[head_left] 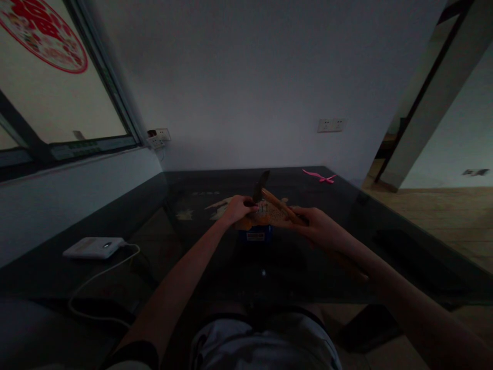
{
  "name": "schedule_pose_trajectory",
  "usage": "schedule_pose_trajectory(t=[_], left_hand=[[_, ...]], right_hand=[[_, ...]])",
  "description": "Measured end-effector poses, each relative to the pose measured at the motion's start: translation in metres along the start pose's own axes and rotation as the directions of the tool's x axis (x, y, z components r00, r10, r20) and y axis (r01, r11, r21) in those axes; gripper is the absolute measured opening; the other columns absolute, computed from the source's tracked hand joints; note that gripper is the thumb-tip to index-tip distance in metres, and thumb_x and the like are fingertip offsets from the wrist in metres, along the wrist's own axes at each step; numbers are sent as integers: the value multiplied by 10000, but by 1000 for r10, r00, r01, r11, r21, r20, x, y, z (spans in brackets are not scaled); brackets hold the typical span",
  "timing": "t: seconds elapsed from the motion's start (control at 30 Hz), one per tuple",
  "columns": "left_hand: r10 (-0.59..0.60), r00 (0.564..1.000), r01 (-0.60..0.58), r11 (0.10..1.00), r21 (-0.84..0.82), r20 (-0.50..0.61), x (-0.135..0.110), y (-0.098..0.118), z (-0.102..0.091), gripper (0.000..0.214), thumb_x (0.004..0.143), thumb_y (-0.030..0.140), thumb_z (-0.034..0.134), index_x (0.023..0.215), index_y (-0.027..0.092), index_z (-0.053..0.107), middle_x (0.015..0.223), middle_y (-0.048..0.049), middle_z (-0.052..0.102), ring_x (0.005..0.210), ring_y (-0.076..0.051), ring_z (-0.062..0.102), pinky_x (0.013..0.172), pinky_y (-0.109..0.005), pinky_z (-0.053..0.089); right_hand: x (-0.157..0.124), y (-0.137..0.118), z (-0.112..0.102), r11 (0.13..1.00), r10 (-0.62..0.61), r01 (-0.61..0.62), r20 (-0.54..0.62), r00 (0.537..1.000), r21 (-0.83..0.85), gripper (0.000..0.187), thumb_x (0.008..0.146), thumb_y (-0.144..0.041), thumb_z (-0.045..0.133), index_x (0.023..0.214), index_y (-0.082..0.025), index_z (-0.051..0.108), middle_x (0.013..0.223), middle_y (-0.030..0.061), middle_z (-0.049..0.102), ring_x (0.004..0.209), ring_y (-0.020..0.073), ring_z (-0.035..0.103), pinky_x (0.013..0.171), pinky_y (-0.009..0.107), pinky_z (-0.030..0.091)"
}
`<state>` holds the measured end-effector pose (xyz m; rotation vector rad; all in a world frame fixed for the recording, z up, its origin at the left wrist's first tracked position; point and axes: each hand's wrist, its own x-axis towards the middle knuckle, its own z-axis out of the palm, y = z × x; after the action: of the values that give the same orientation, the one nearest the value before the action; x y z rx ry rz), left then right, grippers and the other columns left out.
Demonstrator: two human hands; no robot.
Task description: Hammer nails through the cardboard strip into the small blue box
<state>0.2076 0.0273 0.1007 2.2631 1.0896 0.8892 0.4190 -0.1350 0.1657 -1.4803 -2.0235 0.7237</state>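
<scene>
My right hand grips the wooden handle of a hammer; its dark head points up and to the left. My left hand is closed on something small right by the hammer head, which I cannot make out. Both hands hover over a light brown perforated piece resting on a blue box on the dark glass table.
A white device with a white cable lies at the table's left. A pink object sits at the far right corner. Wall sockets are behind; a doorway opens to the right.
</scene>
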Motion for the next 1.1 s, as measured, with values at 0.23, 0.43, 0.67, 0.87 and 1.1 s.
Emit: schedule_pose_trajectory(t=[0.23, 0.43, 0.67, 0.87, 1.1], left_hand=[[-20, 1000, 20, 1000, 6, 11, 1, 3, 1, 234, 696, 241, 667, 890, 116, 703, 860, -70, 714, 784, -215, 650, 709, -297, 491], [22, 999, -28, 986, -164, -35, -1, -17, 1, 316, 663, 216, 693, 963, 131, 645, 898, -61, 699, 794, -177, 649, 740, -283, 509], [1, 999, -3, 998, -62, -40, -5, -21, -4, 229, 697, 255, 659, 886, 127, 672, 869, -73, 699, 814, -194, 646, 756, -302, 502], [-51, 998, 51, 999, -11, -26, -6, -10, -5, 245, 696, 255, 655, 894, 116, 690, 881, -77, 709, 817, -211, 646, 728, -300, 498], [-80, 997, 80, 997, -17, -15, -7, -6, -5, 216, 692, 251, 656, 859, 121, 702, 866, -67, 716, 782, -209, 649, 727, -305, 494]], right_hand=[[2, 4, 2, 994, -60, 58, -24, 998, -93, 276, 772, -226, 527, 1004, -107, 618, 686, 10, 569, 427, 77, 475, 393, 186, 366], [-1, -1, 0, 999, -3, 3, -17, 1000, 37, 342, 782, -310, 509, 1048, -114, 597, 595, -37, 490, 392, 91, 462, 356, 205, 392], [9, 3, 8, 999, -35, 35, -42, 999, 9, 279, 789, -350, 524, 920, -125, 624, 581, -29, 520, 414, 91, 487, 377, 186, 376], [13, 6, 12, 998, -58, 57, -47, 997, -31, 244, 784, -325, 562, 926, -142, 635, 602, -16, 552, 423, 82, 483, 377, 168, 339], [12, 4, 11, 994, -78, 75, -34, 996, -83, 227, 802, -317, 529, 899, -137, 627, 592, -21, 534, 424, 85, 482, 393, 179, 346]])
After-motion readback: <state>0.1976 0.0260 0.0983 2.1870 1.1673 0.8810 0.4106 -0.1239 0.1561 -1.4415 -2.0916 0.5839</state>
